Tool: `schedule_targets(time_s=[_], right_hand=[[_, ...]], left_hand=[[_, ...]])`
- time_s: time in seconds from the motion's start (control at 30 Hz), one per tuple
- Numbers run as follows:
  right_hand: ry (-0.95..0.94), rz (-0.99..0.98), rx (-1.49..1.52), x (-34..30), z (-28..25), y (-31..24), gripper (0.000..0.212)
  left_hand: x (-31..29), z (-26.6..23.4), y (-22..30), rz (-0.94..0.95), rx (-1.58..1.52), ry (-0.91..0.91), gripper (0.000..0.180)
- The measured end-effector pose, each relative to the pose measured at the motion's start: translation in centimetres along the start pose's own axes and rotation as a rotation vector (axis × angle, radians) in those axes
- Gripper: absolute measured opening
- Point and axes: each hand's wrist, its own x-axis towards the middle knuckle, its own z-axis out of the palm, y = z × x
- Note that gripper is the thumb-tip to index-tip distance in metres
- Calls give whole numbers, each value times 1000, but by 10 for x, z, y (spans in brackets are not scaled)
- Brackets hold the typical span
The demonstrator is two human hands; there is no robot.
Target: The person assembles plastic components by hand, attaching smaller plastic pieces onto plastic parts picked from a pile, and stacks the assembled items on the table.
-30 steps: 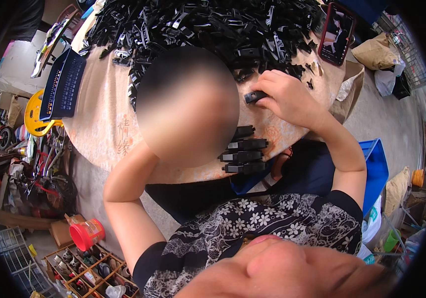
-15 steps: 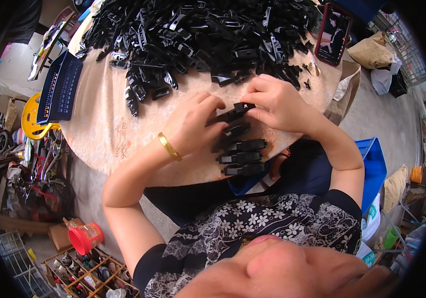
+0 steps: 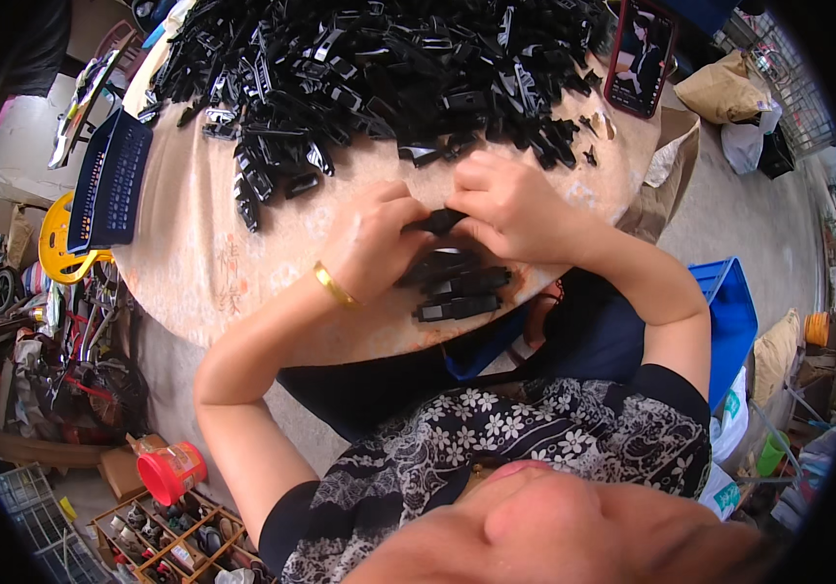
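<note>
Between my hands is a small black plastic part [image 3: 442, 221], held at its left end by my left hand [image 3: 381, 237] and at its right end by my right hand [image 3: 507, 206]. Both hands have their fingers closed in a pinch, and they partly hide the part. Just below them, several similar black plastic pieces [image 3: 459, 287] lie side by side near the table's front edge. A large heap of loose black plastic parts [image 3: 369, 78] covers the far side of the round, cloth-covered table [image 3: 179, 253].
A phone [image 3: 640, 60] stands at the table's far right. At the left, a dark blue basket [image 3: 111, 180] rests on a yellow stool [image 3: 55, 234]. A blue crate [image 3: 729, 316] sits right of my lap, and a red bucket [image 3: 172, 472] is on the lower left.
My hands have drawn closer together around the black part, and the right hand has shifted left. The view has moved slightly. The row of pieces now appears a little higher and further left.
</note>
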Motion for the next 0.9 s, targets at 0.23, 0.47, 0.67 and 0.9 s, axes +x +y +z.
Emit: schedule_targets(time_s=[0.23,0.47,0.67,0.9], right_hand=[[12,76,77,-5,1,8,20],[173,78,-253,5,-1,29,27],[78,39,-353,7,1,29,22],[-19,101,-71,-6,-13,16,19]], left_hand=[[4,-9,-1,-187,-161,-103,23],[20,-31,-44,83,519,371,36],[22,-40,-87,6,823,277,41],[21,-37,-68,99,803,314,26]])
